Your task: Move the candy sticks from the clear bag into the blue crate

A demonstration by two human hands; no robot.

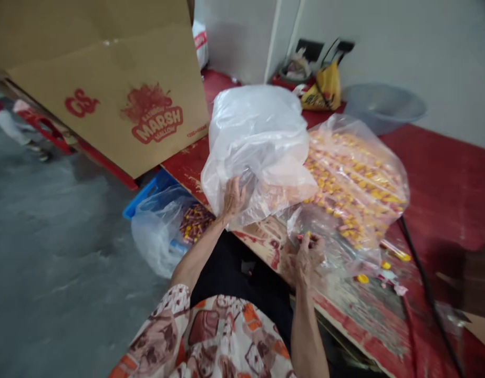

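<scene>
Fingers [304, 242] of right hand [310, 256] narrow, apparently pinching small pink-and-yellow piece [300, 237] above bench [451, 168], near front edge; piece's long axis too small to tell. Clear bag [344, 124] of similar pieces [337, 181] on bench, beyond and to right; right hand nearer. Left hand [235, 197] loosely spread, touching white bag [260, 113] at bench's front edge; white bag beyond and left of right fingers, left hand nearer.

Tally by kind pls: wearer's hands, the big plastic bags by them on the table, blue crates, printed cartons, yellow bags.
Hands: 2 (left hand, right hand)
Big bags: 2 (white bag, bag of pieces)
Blue crate: 1
Printed carton: 1
Yellow bag: 1
Total: 7
</scene>
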